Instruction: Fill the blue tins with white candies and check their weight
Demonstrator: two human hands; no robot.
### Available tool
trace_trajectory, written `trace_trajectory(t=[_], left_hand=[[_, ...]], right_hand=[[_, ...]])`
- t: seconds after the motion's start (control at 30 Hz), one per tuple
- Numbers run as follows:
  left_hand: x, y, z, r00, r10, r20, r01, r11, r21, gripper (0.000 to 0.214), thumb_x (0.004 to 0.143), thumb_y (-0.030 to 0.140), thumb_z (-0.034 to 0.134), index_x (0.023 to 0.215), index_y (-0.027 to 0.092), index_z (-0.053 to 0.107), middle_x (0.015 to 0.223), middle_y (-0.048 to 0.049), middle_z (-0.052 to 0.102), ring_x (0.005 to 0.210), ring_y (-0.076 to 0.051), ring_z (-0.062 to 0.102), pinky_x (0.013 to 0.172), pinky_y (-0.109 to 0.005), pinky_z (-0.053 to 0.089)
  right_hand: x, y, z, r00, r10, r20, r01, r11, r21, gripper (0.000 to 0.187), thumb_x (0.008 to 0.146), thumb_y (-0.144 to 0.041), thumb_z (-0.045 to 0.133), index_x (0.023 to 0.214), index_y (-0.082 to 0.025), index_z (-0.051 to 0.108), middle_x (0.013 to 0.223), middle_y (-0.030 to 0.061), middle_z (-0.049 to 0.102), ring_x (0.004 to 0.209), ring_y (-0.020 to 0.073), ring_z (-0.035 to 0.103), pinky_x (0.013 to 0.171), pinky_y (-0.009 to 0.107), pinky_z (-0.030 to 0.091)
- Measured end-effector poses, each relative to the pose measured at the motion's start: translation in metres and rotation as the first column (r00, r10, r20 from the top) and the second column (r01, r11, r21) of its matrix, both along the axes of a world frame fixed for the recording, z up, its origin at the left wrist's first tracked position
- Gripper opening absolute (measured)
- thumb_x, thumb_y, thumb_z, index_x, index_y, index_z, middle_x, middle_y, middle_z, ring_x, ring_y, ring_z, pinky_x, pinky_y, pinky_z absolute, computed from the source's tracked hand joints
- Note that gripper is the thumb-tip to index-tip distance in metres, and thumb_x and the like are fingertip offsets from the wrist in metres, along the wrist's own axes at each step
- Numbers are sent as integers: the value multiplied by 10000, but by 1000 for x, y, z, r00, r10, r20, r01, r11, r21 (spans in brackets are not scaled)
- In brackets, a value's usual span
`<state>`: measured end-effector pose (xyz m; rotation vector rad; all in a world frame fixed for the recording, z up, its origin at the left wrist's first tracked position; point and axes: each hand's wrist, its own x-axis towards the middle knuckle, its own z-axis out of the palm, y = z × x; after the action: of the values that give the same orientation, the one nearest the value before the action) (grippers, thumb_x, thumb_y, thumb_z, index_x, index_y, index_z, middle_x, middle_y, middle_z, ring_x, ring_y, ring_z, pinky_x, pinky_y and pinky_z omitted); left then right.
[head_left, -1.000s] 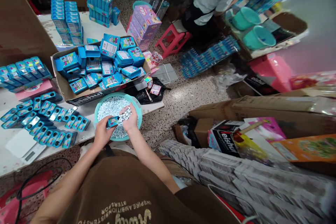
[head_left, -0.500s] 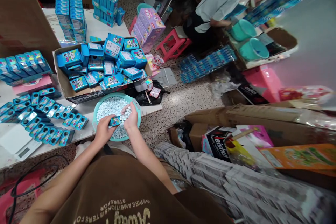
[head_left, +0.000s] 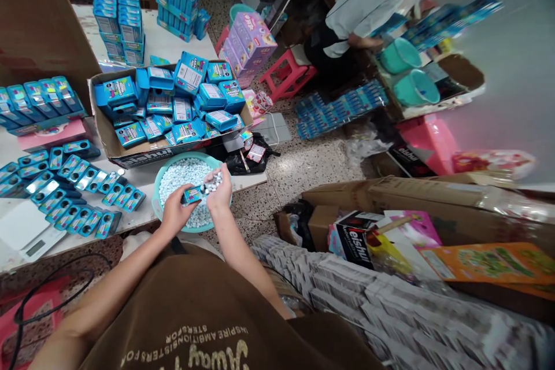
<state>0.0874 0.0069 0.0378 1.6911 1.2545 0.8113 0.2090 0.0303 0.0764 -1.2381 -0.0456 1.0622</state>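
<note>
My left hand grips a small blue tin over a teal plastic basin full of pale blue-white mints. My right hand is cupped around a small heap of mints, right against the tin's end. Its fingers hide part of the heap. Several open blue tins lie in rows on the white table to the left of the basin.
Behind the basin, a cardboard box holds many blue tins, with tall stacks beyond it. A digital scale sits at the table's left. A co-worker sits at the upper right. Bundled flat packs and cartons fill the lower right.
Both hands have moved up and closer together, bringing the mints in my right hand against the tin's end. The view has turned slightly, and the co-worker's hand now reaches forward.
</note>
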Motion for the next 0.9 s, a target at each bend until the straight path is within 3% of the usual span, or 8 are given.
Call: trace_trajectory(t=[0.13, 0.33, 0.63, 0.9], left_hand=[[1, 0, -6, 1000, -7, 16, 7, 1000, -27, 372, 720, 299, 682, 1072, 220, 593, 1097, -60, 658, 1041, -236, 599, 924, -380, 446], [0, -2, -19, 994, 7, 107, 12, 985, -172, 351, 687, 298, 695, 1002, 208, 571, 1022, -35, 647, 974, -213, 605, 871, -339, 455], [6, -3, -27, 933, -21, 361, 85, 983, -162, 367, 703, 310, 696, 1021, 206, 547, 1103, -68, 620, 1078, -215, 574, 949, -379, 434], [11, -4, -25, 976, -37, 216, 72, 985, -156, 341, 721, 337, 670, 1013, 197, 561, 1022, -46, 645, 960, -193, 606, 855, -324, 464]], right_hand=[[0, 3, -4, 990, -74, -124, 77, 997, 20, 318, 769, -453, 565, 626, -207, 423, 458, -92, 414, 419, 54, 428, 474, 193, 402], [3, 1, -14, 976, -43, -214, 37, 999, -34, 321, 774, -438, 574, 614, -205, 421, 426, -106, 348, 374, 38, 327, 393, 172, 309], [5, -7, 4, 991, -22, -130, 29, 998, 54, 359, 791, -493, 547, 623, -209, 405, 421, -112, 305, 368, 38, 304, 387, 176, 285], [11, -2, -2, 994, -34, -99, 31, 999, -29, 367, 794, -511, 517, 610, -216, 397, 420, -112, 288, 352, 44, 287, 376, 192, 276]])
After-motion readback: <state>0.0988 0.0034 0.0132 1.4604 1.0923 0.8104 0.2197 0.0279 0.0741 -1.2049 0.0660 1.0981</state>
